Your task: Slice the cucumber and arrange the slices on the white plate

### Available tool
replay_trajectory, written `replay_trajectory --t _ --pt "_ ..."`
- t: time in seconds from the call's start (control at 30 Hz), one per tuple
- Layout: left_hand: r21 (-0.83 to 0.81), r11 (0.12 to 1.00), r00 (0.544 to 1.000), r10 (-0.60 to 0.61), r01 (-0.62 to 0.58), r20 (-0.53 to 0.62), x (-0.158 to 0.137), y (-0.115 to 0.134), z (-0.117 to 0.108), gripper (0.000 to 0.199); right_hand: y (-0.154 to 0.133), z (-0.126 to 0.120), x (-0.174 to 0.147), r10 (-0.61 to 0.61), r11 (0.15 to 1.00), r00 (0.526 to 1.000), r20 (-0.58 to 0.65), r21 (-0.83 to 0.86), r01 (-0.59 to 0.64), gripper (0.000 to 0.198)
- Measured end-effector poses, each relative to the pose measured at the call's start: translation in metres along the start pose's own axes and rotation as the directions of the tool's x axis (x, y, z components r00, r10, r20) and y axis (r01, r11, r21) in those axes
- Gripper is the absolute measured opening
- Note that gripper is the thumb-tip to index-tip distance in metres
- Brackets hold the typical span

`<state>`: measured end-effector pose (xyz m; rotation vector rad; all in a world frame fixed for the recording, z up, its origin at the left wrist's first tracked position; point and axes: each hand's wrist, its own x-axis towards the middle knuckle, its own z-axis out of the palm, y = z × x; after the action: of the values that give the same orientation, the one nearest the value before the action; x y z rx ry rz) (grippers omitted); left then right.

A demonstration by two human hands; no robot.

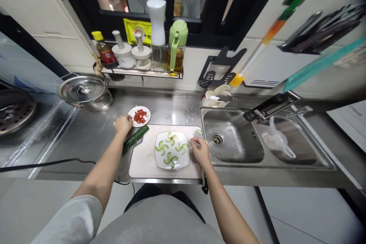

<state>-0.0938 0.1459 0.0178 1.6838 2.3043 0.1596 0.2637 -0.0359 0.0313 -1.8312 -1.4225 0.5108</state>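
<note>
My left hand [123, 125] is closed at the left rim of a small white plate [129, 113] holding chopped red pieces [140, 116]. A length of cucumber [135, 138] lies just below it, across the left edge of the white cutting board [140, 166]. On the board stands a squarish white plate [173, 147] with fanned cucumber slices [170, 160] in several pinwheels; the top one has red at its centre. My right hand [201, 150] is pinched beside that plate's right edge; what its fingertips hold is too small to make out. A knife [204, 183] lies partly hidden under my right wrist.
A double sink [234, 137] with a faucet lies to the right, a plastic bag [276, 139] in its far basin. A lidded steel pot [88, 93] stands at the back left. Bottles and jars fill a wall rack [143, 71]. A cord [57, 163] crosses the counter's left side.
</note>
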Motion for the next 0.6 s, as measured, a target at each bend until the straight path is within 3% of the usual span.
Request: replay_trajectory --t 0.4,0.6 --pt "0.050 0.992 0.993 0.112 -0.114 0.035 0.010 0.008 0.009 0.028 0.001 0.002 -0.015 0.050 0.999 0.998 0.047 0.010 -0.051 0.019" --pt "-0.106 0.989 0.993 0.108 -0.103 0.040 0.006 0.001 0.006 0.023 0.003 0.000 -0.018 0.060 0.998 0.997 0.047 0.007 -0.060 0.018"
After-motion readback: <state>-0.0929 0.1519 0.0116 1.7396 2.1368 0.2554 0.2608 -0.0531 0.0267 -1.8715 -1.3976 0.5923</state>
